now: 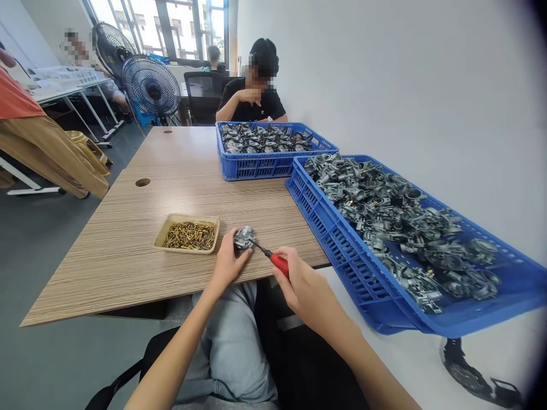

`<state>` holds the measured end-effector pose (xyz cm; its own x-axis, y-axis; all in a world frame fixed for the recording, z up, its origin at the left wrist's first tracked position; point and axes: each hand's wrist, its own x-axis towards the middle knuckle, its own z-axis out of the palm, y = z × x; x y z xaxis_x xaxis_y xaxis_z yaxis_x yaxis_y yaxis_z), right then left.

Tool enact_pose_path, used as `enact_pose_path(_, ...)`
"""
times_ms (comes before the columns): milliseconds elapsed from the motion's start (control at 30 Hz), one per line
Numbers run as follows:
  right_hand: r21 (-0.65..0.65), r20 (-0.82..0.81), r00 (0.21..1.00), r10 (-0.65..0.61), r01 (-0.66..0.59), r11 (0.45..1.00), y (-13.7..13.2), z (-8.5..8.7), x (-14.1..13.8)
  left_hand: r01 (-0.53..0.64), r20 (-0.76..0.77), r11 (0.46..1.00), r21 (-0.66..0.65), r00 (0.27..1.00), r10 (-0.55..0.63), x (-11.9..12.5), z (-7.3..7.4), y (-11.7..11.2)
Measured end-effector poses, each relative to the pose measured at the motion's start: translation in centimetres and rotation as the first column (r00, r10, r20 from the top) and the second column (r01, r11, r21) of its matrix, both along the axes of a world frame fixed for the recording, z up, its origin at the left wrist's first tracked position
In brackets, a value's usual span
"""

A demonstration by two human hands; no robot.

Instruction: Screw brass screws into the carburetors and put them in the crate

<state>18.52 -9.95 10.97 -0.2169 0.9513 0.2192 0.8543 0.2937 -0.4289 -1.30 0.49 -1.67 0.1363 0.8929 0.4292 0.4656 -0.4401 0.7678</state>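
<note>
My left hand (227, 261) is closed on a small grey cast carburetor body (245, 237), holding it on the wooden table near the front edge. In my right hand (305, 285) is a screwdriver (280, 263) with a red handle and dark shaft. The screwdriver's tip meets the carburetor body; the exact spot is too small to make out. Just left of my left hand sits a cream tray (159, 238) of small brass jets (190, 236).
A blue crate (325, 219) heaped with grey carburetor bodies (376, 199) stands at my right. Behind it, another blue crate (252, 167) holds darker carburetor assemblies (265, 139). A person (252, 97) sits at the table's far end. Fans (151, 85) stand back left; a watch (464, 370) lies lower right.
</note>
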Motion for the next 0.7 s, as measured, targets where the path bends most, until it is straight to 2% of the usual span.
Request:
enact_pose_path(67,-0.002,-0.047,0.999,-0.017,0.017,1.000,0.5,-0.2,0.4,0.003,0.004,1.000,-0.005,1.000,-0.003,0.0,0.0,0.0)
enact_pose_path(267,-0.056,-0.032,0.974,-0.223,0.221,0.974,2.1,-0.7,1.5,-0.014,0.007,1.000,0.001,1.000,0.014,0.1,-0.1,0.1)
enact_pose_path(500,-0.088,0.004,0.960,-0.280,0.279,0.956,2.1,-0.6,1.2,-0.022,-0.024,1.000,0.016,0.999,0.022,0.0,-0.3,0.2)
enact_pose_path(700,-0.116,-0.032,0.945,-0.325,0.320,0.940,2.2,-0.6,1.2,-0.028,-0.038,0.999,0.029,0.999,0.029,-0.1,-0.6,0.3)
